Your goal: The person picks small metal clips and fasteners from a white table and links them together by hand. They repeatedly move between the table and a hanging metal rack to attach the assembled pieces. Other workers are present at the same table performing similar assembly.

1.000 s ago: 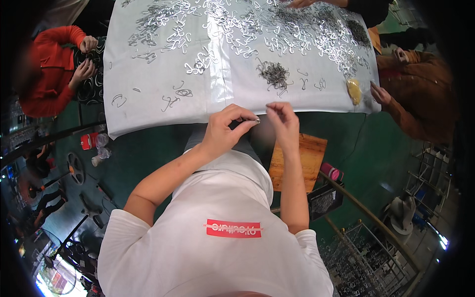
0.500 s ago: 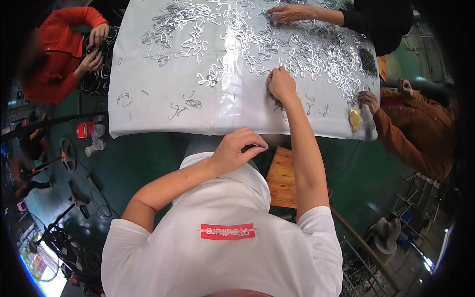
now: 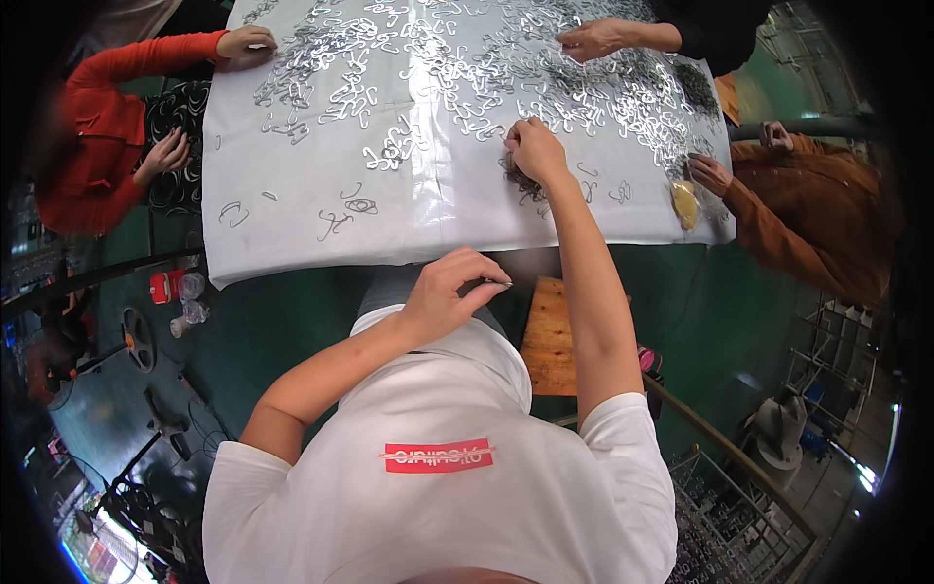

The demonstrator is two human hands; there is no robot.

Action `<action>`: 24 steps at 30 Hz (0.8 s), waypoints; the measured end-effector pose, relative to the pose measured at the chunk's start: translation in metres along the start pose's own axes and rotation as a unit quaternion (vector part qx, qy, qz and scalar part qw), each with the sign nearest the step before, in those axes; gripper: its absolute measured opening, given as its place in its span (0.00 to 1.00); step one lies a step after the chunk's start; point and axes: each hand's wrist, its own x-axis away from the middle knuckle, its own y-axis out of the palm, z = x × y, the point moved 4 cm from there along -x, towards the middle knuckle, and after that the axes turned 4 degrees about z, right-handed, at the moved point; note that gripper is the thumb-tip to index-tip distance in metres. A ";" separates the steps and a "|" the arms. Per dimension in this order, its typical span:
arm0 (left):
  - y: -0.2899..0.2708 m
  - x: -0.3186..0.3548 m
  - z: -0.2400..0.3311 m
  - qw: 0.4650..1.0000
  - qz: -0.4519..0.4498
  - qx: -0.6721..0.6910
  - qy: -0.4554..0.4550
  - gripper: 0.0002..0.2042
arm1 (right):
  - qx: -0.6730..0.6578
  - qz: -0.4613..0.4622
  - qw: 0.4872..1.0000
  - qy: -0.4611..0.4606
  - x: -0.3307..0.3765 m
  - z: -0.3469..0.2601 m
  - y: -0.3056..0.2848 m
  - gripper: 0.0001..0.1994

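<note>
My left hand is held in front of my waist, just off the table's near edge. Its thumb and forefinger are pinched together on a tiny bright piece, too small to name. My right hand reaches onto the white-covered table, fingers closed and pointing down. It hovers at or touches a small heap of dark, thin metal pieces; what its fingertips hold is hidden. Just beyond lie many shiny hook-shaped metal pieces, loosely spread. A few thin bent wire pieces lie nearer, to the left.
A person in red is at the left, one hand on the table. Another person's hand reaches over the far pieces. At the right are a brown-sleeved person and a yellow bag. A wooden stool stands beside me.
The person in red has reached one hand onto the table's left side. My right hand stays by the dark heap and my left keeps its pinch. The whole view has shifted slightly.
</note>
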 end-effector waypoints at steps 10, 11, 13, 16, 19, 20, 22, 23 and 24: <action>0.012 0.005 0.010 1.000 -0.015 -0.002 0.009 0.06 | -0.593 -0.007 0.773 0.225 0.057 0.055 -0.022 0.09; 0.013 0.006 0.012 1.000 -0.016 -0.005 0.011 0.05 | -0.633 -0.011 0.741 0.222 0.063 0.055 -0.021 0.09; 0.017 0.008 0.014 1.000 -0.019 0.001 0.005 0.05 | -0.705 -0.015 0.673 0.226 0.076 0.050 -0.023 0.09; 0.022 0.012 0.019 1.000 -0.019 0.003 -0.002 0.05 | -0.662 0.009 0.724 0.193 0.109 0.030 -0.043 0.08; 0.032 0.016 0.022 0.999 -0.040 0.007 -0.003 0.05 | -0.690 0.060 0.707 0.142 0.165 -0.003 -0.072 0.07; 0.036 0.016 0.025 0.999 -0.049 0.001 0.015 0.05 | -0.712 0.082 0.687 0.117 0.186 -0.015 -0.083 0.07; 0.043 0.017 0.029 0.996 -0.073 0.034 0.029 0.05 | -0.738 0.127 0.656 0.088 0.228 -0.038 -0.101 0.07; 0.046 0.019 0.030 0.995 -0.088 0.044 0.018 0.05 | -0.723 0.131 0.667 0.122 0.250 -0.044 -0.107 0.07; 0.049 0.020 0.032 0.994 -0.102 0.043 0.021 0.05 | -0.729 0.141 0.665 0.087 0.268 -0.054 -0.116 0.07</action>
